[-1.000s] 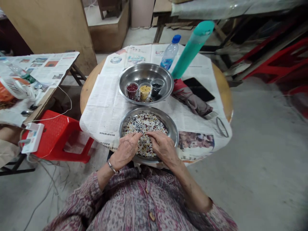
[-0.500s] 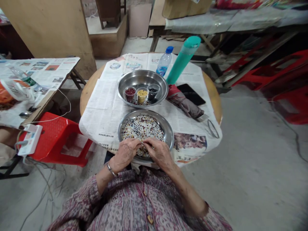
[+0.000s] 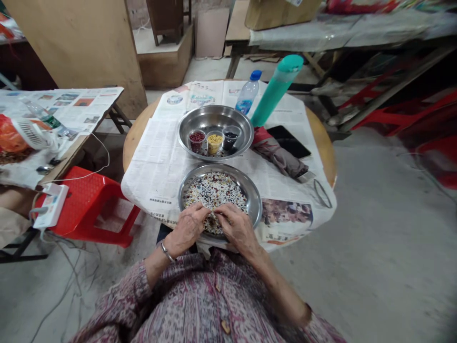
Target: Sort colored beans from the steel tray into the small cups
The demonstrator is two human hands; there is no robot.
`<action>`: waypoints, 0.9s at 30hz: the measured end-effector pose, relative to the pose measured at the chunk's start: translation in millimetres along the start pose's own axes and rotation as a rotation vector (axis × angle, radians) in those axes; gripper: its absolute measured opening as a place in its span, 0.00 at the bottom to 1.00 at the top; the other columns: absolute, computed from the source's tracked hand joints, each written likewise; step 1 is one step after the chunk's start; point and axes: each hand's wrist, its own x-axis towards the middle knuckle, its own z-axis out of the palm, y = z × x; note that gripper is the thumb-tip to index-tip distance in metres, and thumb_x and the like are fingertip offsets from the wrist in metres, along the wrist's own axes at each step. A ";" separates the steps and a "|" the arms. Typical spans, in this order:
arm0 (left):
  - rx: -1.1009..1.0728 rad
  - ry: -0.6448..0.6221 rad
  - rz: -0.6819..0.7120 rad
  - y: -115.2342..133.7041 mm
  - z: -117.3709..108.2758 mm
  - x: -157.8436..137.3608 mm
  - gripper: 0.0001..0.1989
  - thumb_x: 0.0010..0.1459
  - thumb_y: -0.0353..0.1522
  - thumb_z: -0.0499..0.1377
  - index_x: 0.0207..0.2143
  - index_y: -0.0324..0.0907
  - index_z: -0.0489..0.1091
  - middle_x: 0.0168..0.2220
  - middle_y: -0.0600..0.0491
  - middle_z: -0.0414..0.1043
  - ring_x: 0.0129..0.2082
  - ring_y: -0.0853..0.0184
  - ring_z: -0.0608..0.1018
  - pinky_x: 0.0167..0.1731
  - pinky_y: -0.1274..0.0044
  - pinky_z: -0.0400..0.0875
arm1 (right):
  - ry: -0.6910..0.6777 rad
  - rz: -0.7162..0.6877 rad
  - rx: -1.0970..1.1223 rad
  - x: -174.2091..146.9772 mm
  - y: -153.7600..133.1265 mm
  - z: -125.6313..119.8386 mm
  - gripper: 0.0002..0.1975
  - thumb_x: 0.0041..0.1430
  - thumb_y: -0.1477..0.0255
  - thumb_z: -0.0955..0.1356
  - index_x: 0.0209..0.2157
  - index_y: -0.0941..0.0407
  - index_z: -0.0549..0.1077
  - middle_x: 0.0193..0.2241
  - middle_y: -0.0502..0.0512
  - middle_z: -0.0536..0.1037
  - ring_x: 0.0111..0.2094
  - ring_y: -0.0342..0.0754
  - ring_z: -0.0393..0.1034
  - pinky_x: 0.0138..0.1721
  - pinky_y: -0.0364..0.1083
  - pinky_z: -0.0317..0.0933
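Observation:
Both my hands are over the near edge of a round metal tray point(image 3: 256, 202), fingertips close together. Spread in the tray are mixed grains and beans point(image 3: 217, 188), white, black, dark red and yellow. My left hand point(image 3: 192, 223) has its fingers bent into a pinch; whatever is between them is too small to name. My right hand point(image 3: 237, 226) pinches in the same way, its fingertips partly hidden. Beyond the tray, a metal basin point(image 3: 216, 114) holds a cup of red beans point(image 3: 196, 140), a cup of yellow beans point(image 3: 214, 142) and a cup of black beans point(image 3: 230, 137).
Newspaper point(image 3: 150, 157) covers the round table. Behind the basin stand a water bottle point(image 3: 247, 93) and a teal bottle point(image 3: 276, 90). A folded umbrella point(image 3: 280, 155), a dark tablet or phone point(image 3: 289, 141) and a loop point(image 3: 322, 194) lie right. A red stool point(image 3: 89, 205) stands left.
The whole view has shifted slightly, so the table and its things appear a little further right. My hands stay over the tray with fingertips together, with only small finger movements.

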 end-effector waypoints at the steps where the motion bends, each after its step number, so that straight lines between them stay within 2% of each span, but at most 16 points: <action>1: 0.000 0.004 0.000 -0.6 0.8 -0.1 0.14 0.67 0.21 0.48 0.41 0.40 0.72 0.37 0.52 0.71 0.39 0.67 0.72 0.44 0.75 0.71 | 0.000 -0.001 0.002 -0.8 0.8 1.4 0.11 0.64 0.76 0.62 0.38 0.54 0.76 0.35 0.55 0.78 0.39 0.51 0.73 0.43 0.49 0.66; 7: 0.021 0.050 -0.015 -1.2 8.1 -0.1 0.10 0.68 0.25 0.51 0.43 0.41 0.72 0.37 0.52 0.72 0.40 0.66 0.73 0.44 0.74 0.72 | 0.000 -0.003 0.015 -4.4 4.1 6.4 0.13 0.64 0.78 0.61 0.40 0.54 0.76 0.38 0.56 0.80 0.42 0.51 0.74 0.45 0.50 0.67; 12: 0.032 0.071 -0.007 -0.5 11.7 0.5 0.05 0.66 0.28 0.56 0.38 0.41 0.72 0.35 0.52 0.72 0.40 0.66 0.74 0.43 0.74 0.71 | 0.041 -0.006 0.013 -6.2 5.6 8.7 0.12 0.65 0.75 0.62 0.41 0.55 0.77 0.39 0.57 0.81 0.41 0.51 0.75 0.45 0.50 0.68; 16: -0.001 0.079 -0.006 0.8 8.1 1.7 0.08 0.68 0.32 0.54 0.37 0.41 0.71 0.35 0.52 0.71 0.39 0.66 0.74 0.44 0.74 0.72 | 0.080 -0.006 0.015 -6.8 4.1 9.2 0.10 0.65 0.73 0.63 0.41 0.55 0.77 0.38 0.56 0.82 0.40 0.51 0.76 0.44 0.50 0.69; 23: -0.094 0.093 0.052 3.0 -9.2 4.9 0.13 0.67 0.21 0.47 0.43 0.40 0.69 0.39 0.51 0.69 0.43 0.65 0.71 0.49 0.71 0.71 | 0.089 -0.011 0.036 -5.5 -1.2 5.3 0.07 0.66 0.71 0.65 0.37 0.54 0.76 0.34 0.53 0.81 0.35 0.49 0.76 0.40 0.46 0.66; 27: -0.134 0.117 0.087 -1.0 -5.1 7.2 0.12 0.67 0.22 0.48 0.42 0.41 0.70 0.40 0.51 0.68 0.43 0.65 0.71 0.48 0.72 0.72 | 0.089 -0.002 -0.005 -5.6 -2.3 4.2 0.08 0.66 0.69 0.65 0.34 0.55 0.74 0.31 0.51 0.79 0.32 0.47 0.74 0.37 0.45 0.64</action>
